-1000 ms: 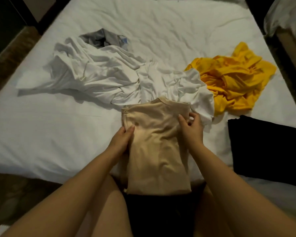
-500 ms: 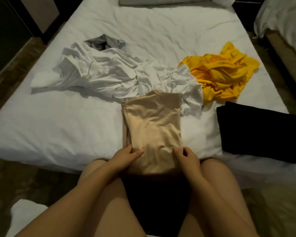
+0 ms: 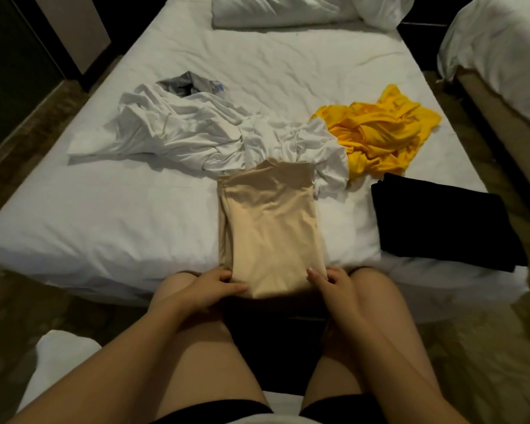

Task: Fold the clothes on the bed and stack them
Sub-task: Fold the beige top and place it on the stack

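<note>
A beige top [image 3: 270,228], folded into a long narrow strip, lies on the white bed [image 3: 104,228] with its lower end hanging over the near edge. My left hand [image 3: 208,286] grips the bottom left corner of the top. My right hand [image 3: 331,283] pinches the bottom right corner. Behind the beige top lies a crumpled pile of white clothes [image 3: 196,133], with a grey garment [image 3: 190,84] at its far side. A crumpled yellow garment [image 3: 377,130] lies to the right, and a folded black garment [image 3: 441,218] lies flat near the right front corner.
Pillows [image 3: 282,10] lie at the head of the bed. A second bed [image 3: 502,47] stands at the right across a narrow gap of floor. A white cushion [image 3: 62,356] sits at my lower left. Dark wall and floor run along the left.
Both hands have slid from the upper sides of the beige top down to its bottom corners at the bed's near edge. The camera has pulled back.
</note>
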The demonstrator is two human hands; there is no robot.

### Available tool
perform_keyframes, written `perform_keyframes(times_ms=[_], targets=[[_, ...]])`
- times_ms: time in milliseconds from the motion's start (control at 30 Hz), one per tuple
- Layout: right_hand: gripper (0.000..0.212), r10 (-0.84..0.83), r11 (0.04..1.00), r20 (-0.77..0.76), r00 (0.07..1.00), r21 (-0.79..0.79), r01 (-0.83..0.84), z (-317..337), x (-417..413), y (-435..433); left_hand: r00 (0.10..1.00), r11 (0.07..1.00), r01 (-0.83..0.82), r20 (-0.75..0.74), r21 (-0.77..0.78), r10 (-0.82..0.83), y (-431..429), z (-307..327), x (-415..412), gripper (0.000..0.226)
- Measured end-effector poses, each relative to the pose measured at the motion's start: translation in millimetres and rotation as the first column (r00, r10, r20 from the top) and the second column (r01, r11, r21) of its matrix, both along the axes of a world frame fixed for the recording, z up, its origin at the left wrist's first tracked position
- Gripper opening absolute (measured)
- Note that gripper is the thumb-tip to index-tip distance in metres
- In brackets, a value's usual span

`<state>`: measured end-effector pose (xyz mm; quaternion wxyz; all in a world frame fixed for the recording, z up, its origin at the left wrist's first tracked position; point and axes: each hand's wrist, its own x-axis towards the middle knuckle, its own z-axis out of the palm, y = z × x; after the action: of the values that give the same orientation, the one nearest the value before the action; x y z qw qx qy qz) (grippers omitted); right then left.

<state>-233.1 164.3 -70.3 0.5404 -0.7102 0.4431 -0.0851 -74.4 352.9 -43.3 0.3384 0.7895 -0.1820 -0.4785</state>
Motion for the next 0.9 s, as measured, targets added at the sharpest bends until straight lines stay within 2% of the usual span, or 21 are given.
perform_keyframes(times_ms=[67,167,267,367,400,433,533,600,700,800,900], targets=[[0.017,-0.023,0.999,0.063,0.998,-0.022,0.024,2,-4,3,0.999,0.999,0.044,0.002,-0.026,-0.043,1,13,-7,0.005],[0.024,0.019,0.999,0.107,0.994,-0.033,-0.015,7,-11,7,0.986,0.989,0.147,0.079,-0.023,-0.145,-3,48,-22,0.012],[0.022,0.057,0.998,0.113,0.992,-0.013,-0.056,12,-16,7,0.959,0.973,0.226,0.168,0.043,-0.23,3,34,-12,0.024],[0.014,0.061,0.998,0.107,0.992,0.025,-0.064,20,-18,6,0.948,0.976,0.208,0.233,0.057,-0.216,9,23,-4,0.065],[0.011,0.073,0.997,0.106,0.992,0.007,-0.074,24,-19,6,0.953,0.982,0.187,0.235,0.031,-0.189,12,16,-1,0.073],[0.012,0.084,0.996,0.105,0.991,-0.016,-0.082,27,-19,5,0.965,0.99,0.144,0.221,-0.001,-0.14,13,11,1,0.07],[0.019,0.1,0.993,0.091,0.991,-0.076,-0.093,34,-18,5,0.98,0.988,-0.063,0.176,-0.139,0.088,15,14,-7,0.022],[0.023,0.059,0.992,0.078,0.995,-0.114,-0.05,36,-14,6,0.957,0.959,-0.217,0.152,-0.183,0.246,16,20,-13,0.007],[0.015,-0.042,0.993,0.113,0.993,-0.109,0.055,40,-10,8,0.927,0.915,-0.357,0.049,-0.187,0.372,17,28,-22,0.013],[0.023,-0.092,0.99,0.15,0.984,-0.094,0.107,45,-13,7,0.921,0.909,-0.385,-0.004,-0.157,0.39,20,41,-30,0.013],[0.017,-0.113,0.991,0.2,0.973,-0.047,0.125,51,-18,10,0.893,0.883,-0.449,-0.097,-0.135,0.44,28,50,-31,0.02]])
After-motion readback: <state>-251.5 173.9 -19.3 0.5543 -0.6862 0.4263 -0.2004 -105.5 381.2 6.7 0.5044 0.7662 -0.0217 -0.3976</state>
